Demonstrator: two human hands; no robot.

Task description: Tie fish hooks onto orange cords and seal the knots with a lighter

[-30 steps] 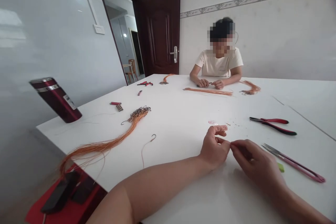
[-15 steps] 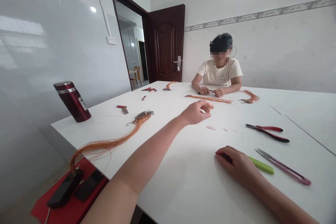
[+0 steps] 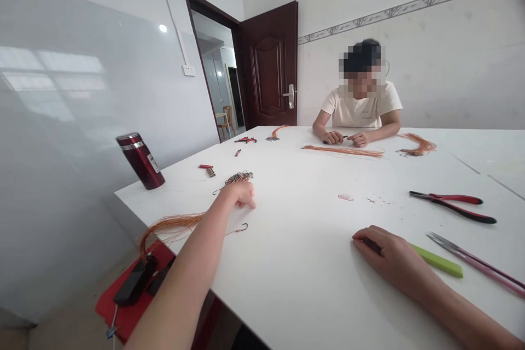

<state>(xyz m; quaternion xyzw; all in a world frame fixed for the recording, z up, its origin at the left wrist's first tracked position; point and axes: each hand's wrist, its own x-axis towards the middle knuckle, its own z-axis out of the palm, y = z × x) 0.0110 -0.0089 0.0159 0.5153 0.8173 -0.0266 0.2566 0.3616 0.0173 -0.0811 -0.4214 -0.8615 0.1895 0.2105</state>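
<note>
Head view: with left hand [image 3: 246, 195] bent at the near side of the hook pile [image 3: 239, 176] on the counter [image 3: 295, 262], hiding some orange lines [image 3: 176, 222] behind the forearm [image 3: 197, 262]; cannot tell whether gripping. Resting right hand [image 3: 375, 246] loosely curled, contents hidden, beside green stick [image 3: 441, 261], near snips [image 3: 450, 248] and pliers [image 3: 436, 197].

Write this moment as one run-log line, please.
left hand: near hook bundle, grip unclear; right hand: on white table beside green bar, grip unclear; nearer pliers: handles apart

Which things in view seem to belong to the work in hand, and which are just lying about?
Probably for the work:
hook pile with orange strands, near the left hand
single hook
pliers at right
pink-handled pointed tool

Probably just lying about:
dark red flask
black box
</note>
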